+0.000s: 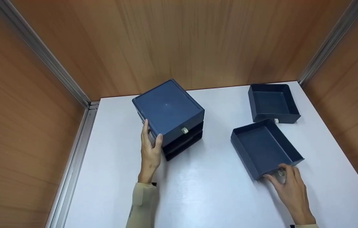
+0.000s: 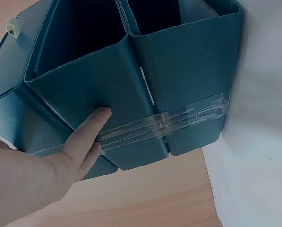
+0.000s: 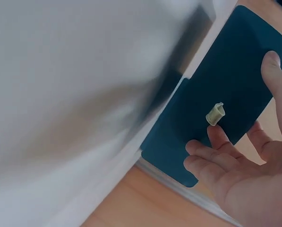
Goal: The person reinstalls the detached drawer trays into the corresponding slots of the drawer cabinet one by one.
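Observation:
A dark blue three-tier drawer unit [image 1: 169, 107] stands angled on the white table. Its top drawer front with a pale pull tab [image 1: 184, 130] is in place, and two open slots lie below. My left hand [image 1: 150, 155] rests against its side, fingers extended; the left wrist view shows clear tape [image 2: 166, 123] around the tiers. At the right, my right hand [image 1: 293, 186] pinches the front wall of a loose drawer [image 1: 263, 147], thumb on the outer face and a finger over the rim. Other fingers lie by that drawer's pale tab [image 3: 215, 114].
A second loose drawer [image 1: 270, 99] sits behind the held one at the back right, close to its far edge. Wood-grain panels [image 1: 179, 44] rise behind and on both sides of the white table [image 1: 194, 196], with metal strips along the corners.

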`<state>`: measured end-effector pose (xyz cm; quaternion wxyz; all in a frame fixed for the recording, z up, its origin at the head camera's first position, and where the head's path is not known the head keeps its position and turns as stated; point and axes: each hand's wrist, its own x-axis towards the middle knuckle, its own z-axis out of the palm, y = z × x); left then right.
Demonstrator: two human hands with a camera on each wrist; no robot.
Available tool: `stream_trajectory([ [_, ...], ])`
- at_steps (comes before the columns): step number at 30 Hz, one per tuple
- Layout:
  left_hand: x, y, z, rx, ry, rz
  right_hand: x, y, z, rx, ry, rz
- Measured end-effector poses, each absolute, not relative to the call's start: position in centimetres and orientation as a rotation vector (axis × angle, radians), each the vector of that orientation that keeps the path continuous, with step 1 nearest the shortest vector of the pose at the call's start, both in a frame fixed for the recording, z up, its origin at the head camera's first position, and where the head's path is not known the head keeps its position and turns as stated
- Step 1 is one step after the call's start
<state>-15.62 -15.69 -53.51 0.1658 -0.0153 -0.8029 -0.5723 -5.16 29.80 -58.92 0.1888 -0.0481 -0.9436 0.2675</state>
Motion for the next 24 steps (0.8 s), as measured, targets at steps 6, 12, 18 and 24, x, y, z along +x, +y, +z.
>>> stream_trajectory([
  [6,-15.6,-15.7,-53.5,-0.039,-2.291,-1.611,-4.9,28.1,-58.5,0.033,-2.6,0.728],
  [12,-15.7,-15.7,-53.5,-0.041,-2.283,-1.612,-4.6,26.0,-57.9,0.091,-2.661,0.748],
  [18,-15.6,-15.6,-53.5,-0.038,-2.287,-1.611,-4.2,24.3,-57.9,0.134,-2.697,0.769],
  [24,-15.7,-15.7,-53.7,-0.036,-2.3,-1.584,-4.0,23.5,-57.8,0.21,-2.664,0.779],
])
